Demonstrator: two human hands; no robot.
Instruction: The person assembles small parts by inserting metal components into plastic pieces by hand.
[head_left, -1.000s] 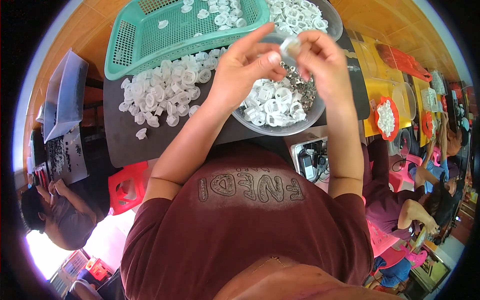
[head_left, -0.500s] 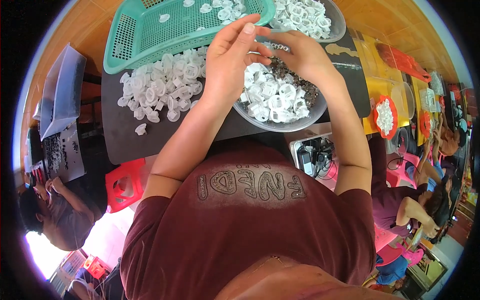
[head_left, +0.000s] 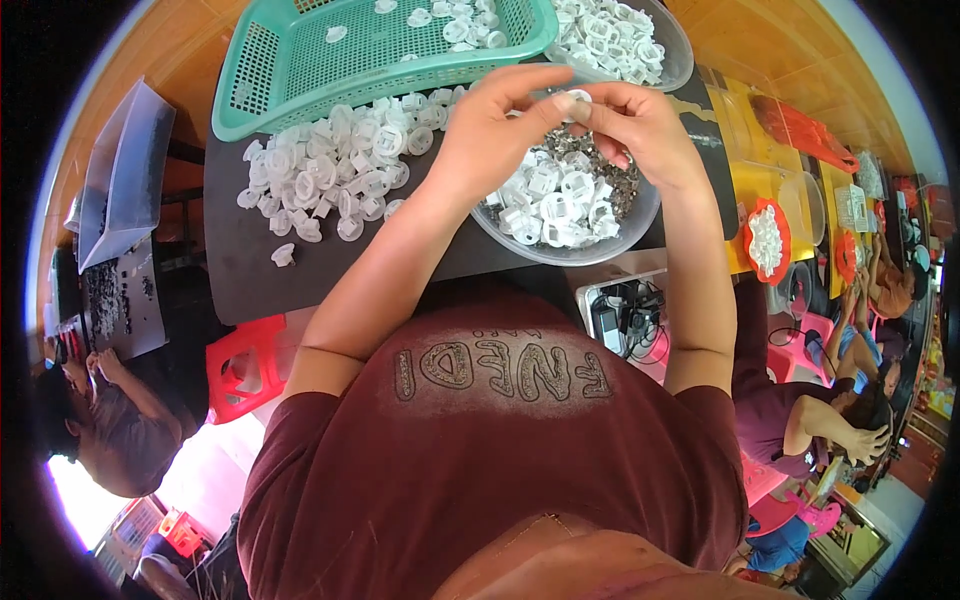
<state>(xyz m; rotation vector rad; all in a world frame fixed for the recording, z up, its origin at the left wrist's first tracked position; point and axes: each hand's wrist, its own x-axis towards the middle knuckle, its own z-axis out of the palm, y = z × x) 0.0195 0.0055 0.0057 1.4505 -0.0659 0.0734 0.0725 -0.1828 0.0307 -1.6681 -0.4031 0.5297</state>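
Plastic piece [head_left: 578, 97], white, rounded: right hand [head_left: 648, 132] grip pinching it; left hand [head_left: 492, 132] grip unclear.

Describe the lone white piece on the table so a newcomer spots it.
Find the green basket on the dark table. Below it in view lies a heap of white pieces. The lone piece sits below the heap's left part, touching no other.
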